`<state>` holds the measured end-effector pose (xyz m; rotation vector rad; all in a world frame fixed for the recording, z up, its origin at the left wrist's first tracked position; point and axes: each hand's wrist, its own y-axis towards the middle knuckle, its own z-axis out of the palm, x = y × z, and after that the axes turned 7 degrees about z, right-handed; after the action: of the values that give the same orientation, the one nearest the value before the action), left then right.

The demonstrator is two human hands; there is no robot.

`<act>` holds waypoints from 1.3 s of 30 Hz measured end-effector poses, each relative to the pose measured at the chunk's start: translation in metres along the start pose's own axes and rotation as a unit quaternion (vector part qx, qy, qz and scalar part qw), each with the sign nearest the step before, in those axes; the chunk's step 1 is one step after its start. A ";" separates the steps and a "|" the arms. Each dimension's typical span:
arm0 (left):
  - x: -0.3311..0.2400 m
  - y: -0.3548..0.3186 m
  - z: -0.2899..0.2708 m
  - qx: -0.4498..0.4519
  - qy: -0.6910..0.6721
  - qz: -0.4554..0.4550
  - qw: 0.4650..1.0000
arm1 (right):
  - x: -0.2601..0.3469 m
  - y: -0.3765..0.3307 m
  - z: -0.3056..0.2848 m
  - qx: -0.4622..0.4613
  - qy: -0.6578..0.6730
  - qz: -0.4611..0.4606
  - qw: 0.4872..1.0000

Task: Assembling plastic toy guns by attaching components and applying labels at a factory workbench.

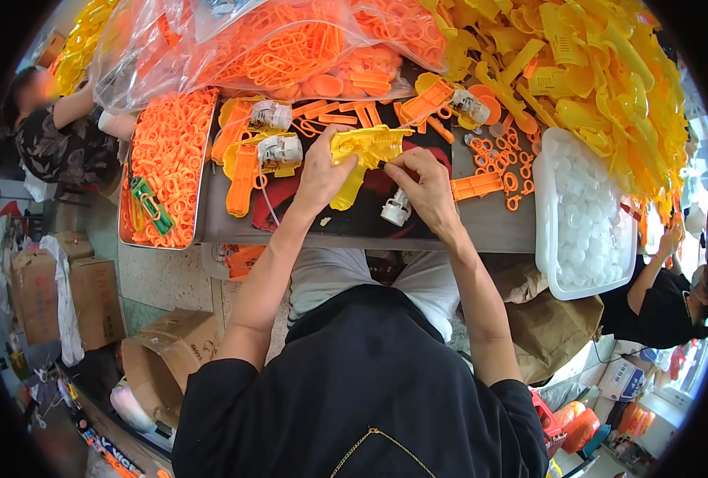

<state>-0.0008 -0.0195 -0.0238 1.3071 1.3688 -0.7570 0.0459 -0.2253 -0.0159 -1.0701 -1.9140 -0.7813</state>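
— Grey surface, small white plastic housing on it: any risk?
— Beyond it, left hand grips the curved yellow plastic shell; right hand pinches something indistinct at its edge. Loose pinching could drop that.

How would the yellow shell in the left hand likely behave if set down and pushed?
The yellow shell looks stiff, as its moulded edges hold their shape in the left hand. It is probably light for its size, since the open side looks hollow. Its angled, handle-like part should make it more apt to slide than roll.
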 end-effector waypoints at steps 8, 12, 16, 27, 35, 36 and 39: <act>-0.014 0.003 0.008 -0.011 0.092 0.062 0.994 | -0.003 -0.004 0.005 -0.035 -0.036 0.005 0.999; -0.020 0.000 0.011 -0.021 0.100 0.074 0.992 | 0.012 -0.007 0.009 -0.091 -0.145 -0.037 0.985; -0.021 0.002 0.017 -0.014 0.147 0.127 0.981 | 0.004 0.004 0.011 -0.115 -0.189 -0.052 0.974; -0.025 -0.005 0.011 -0.007 0.283 0.088 0.955 | 0.011 0.026 0.000 0.086 -0.111 0.149 0.979; -0.002 -0.027 0.012 -0.066 0.315 0.192 0.927 | 0.016 -0.015 -0.057 -0.051 -0.192 -0.066 0.978; -0.004 -0.025 0.012 -0.046 0.331 0.206 0.920 | 0.015 -0.028 -0.077 -0.055 -0.274 -0.025 0.960; -0.011 -0.017 0.023 -0.021 0.348 0.175 0.921 | -0.018 -0.049 -0.112 -0.018 -0.413 0.042 0.910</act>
<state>-0.0132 -0.0478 -0.0223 1.8173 1.6050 0.0065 0.0462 -0.3442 0.0180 -1.6726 -2.5116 -0.3138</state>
